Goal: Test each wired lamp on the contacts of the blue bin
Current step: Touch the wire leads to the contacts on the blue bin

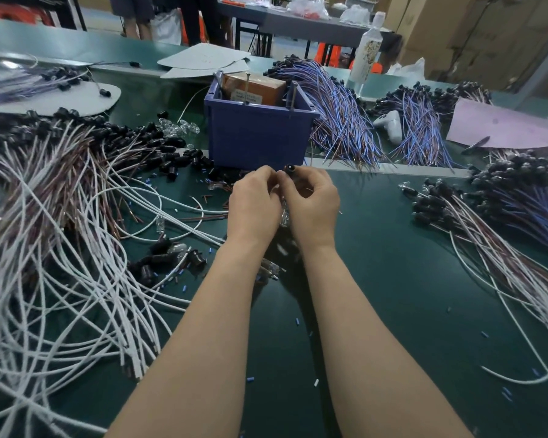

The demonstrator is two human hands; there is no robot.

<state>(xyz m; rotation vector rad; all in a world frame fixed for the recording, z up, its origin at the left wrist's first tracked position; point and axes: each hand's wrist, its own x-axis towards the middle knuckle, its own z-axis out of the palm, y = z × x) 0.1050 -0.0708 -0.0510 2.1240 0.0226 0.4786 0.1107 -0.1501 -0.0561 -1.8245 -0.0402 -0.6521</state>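
**Forearms (203,327) in close, lamp (290,169) held just short of the bin (257,134)**

Both forearms run up from the lower edge and converge at mid-table. My view has the left hand (253,200) and right hand (312,200) pressed together, backs up and fingers curled inward. The right fingertips pinch the lamp. The left fingertips close on it from the other side, though their exact hold is hidden.

White wires (60,248) with black sockets sprawl on the left, some strands reaching toward the left wrist. Blue wires (339,121) fan out right of the bin, and more bundles lie at far right. Loose clear bulbs (178,126) sit left of the bin, with a pink sheet (500,124) and a bottle (366,55) further back. Tiny blue offcuts dot the green mat (393,279).

I see only the lamp's black socket end above the fingers, just in front of the bin's near wall and below its rim. Clear glass (284,216) glints between the palms; I cannot tell whether it belongs to the lamp. Two metal pins (293,94) stand upright in the bin beside a brown block (257,88), apart from the lamp.
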